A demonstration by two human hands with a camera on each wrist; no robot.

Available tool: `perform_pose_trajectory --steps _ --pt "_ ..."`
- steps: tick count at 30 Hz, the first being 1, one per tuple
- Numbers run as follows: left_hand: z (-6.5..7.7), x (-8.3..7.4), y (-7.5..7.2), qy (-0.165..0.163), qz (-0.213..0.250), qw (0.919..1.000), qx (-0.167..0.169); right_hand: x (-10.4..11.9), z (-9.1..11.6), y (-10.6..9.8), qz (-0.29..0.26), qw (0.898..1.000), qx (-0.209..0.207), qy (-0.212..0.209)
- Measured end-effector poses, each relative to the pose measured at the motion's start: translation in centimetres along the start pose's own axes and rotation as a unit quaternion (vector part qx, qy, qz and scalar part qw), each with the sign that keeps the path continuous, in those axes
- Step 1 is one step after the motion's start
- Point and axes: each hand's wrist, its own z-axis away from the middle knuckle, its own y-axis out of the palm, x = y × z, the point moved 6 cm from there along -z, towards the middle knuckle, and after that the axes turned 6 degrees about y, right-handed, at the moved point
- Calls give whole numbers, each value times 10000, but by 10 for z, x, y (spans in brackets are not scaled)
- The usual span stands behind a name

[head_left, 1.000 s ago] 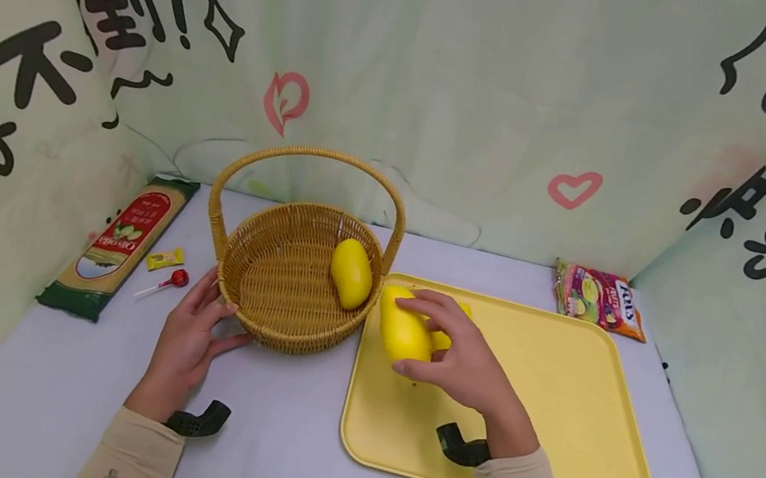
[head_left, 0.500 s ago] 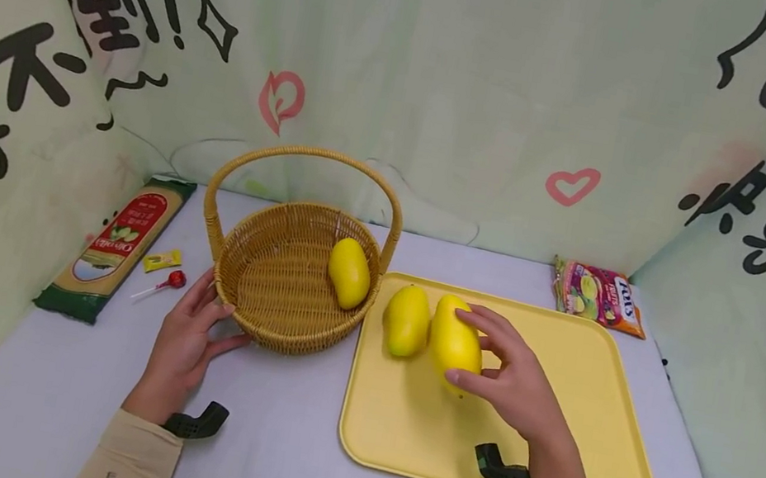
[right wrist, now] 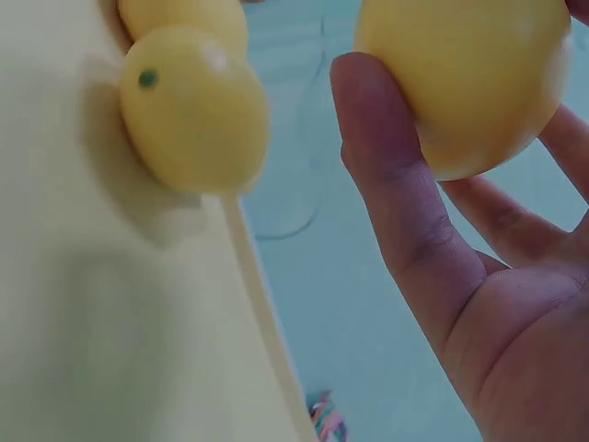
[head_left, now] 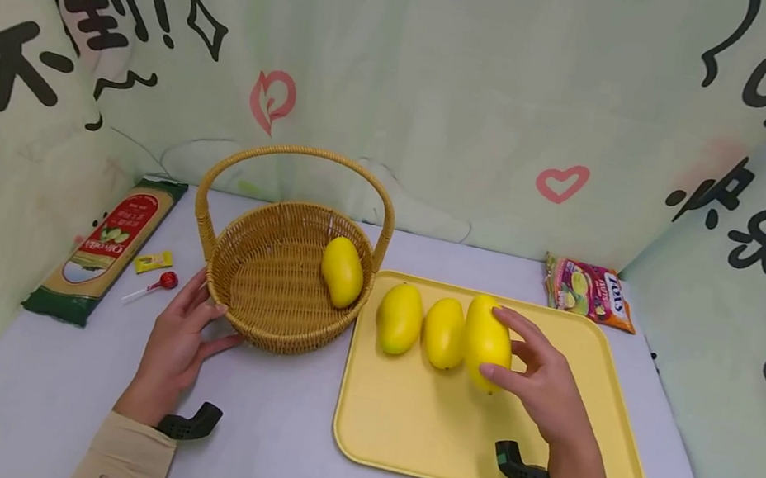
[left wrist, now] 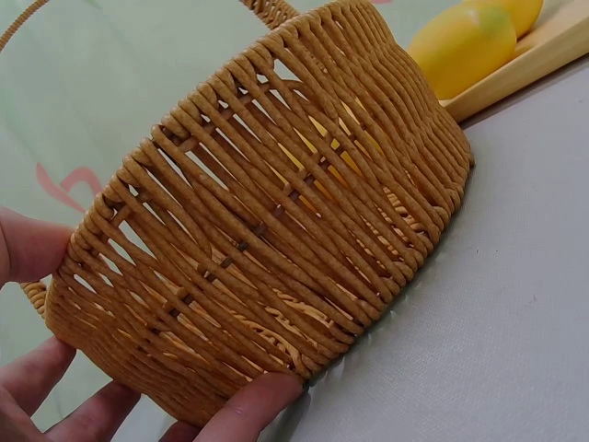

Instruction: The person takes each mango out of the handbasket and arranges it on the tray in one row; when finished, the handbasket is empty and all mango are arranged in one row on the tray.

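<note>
My right hand [head_left: 550,387] holds a yellow mango [head_left: 485,341] between thumb and fingers, raised over the yellow tray [head_left: 412,436]. In the right wrist view the held mango [right wrist: 465,83] is clear of the tray surface. Two more mangoes, one left [head_left: 399,318] and one in the middle [head_left: 444,333], lie side by side on the tray. Another mango [head_left: 342,272] rests inside the wicker basket [head_left: 271,280], at its right side. My left hand [head_left: 176,348] holds the basket's near-left side, fingers spread along the woven wall [left wrist: 239,212] and rim.
Left of the basket lie a green-and-tan package [head_left: 114,251], a small yellow candy [head_left: 153,262] and a red lollipop [head_left: 167,280]. A colourful snack bag [head_left: 588,292] sits behind the tray at right. A printed curtain [head_left: 435,97] surrounds the white-covered table.
My right hand has carried its mango rightward across the tray, uncovering the two mangoes lying there. My left hand stays at the basket. The head view has shifted slightly.
</note>
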Motion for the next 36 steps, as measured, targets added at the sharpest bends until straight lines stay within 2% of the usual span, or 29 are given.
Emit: perform_pose_trajectory --steps 10,19,30,36 --pt "1 -2 -1 3 -4 10000 -3 -29 -9 -11 -208 9970 -215 714" --pt "0 -5 1 51 -32 10000 -40 -37 -14 -12 -247 9954 -375 843" --pt "0 -2 1 57 -31 10000 15 -48 -19 -9 293 9927 -482 1063" --pt "0 -1 1 56 -37 10000 32 -53 -20 -9 586 9878 -467 1364"
